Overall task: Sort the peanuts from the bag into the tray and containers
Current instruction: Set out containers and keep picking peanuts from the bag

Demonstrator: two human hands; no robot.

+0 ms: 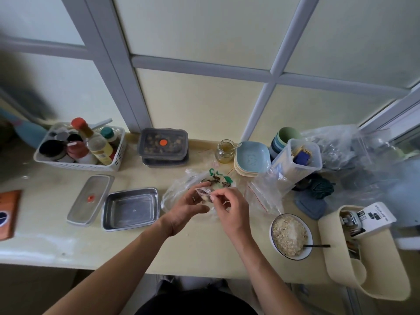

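Observation:
A clear plastic bag (179, 189) with green print and dark and pale contents lies crumpled on the cream counter (193, 246), mid-table. My left hand (188, 208) grips the bag's near edge, fingers curled around the plastic. My right hand (229, 205) pinches the bag's rim between thumb and forefinger, right next to the left fingertips. An empty steel tray (130, 209) sits just left of the bag, with its steel lid (91, 198) lying beside it. Two stacked dark lidded containers (164, 146) stand behind. Peanuts inside the bag are hard to make out.
A white basket of bottles (79, 148) stands back left. A glass jar (225, 151), stacked small dishes (251, 159), a clear tub (297, 159) and loose zip bags (266, 192) crowd the right. A bowl of oats (289, 237) sits near the front right, beside a cream holder (363, 258).

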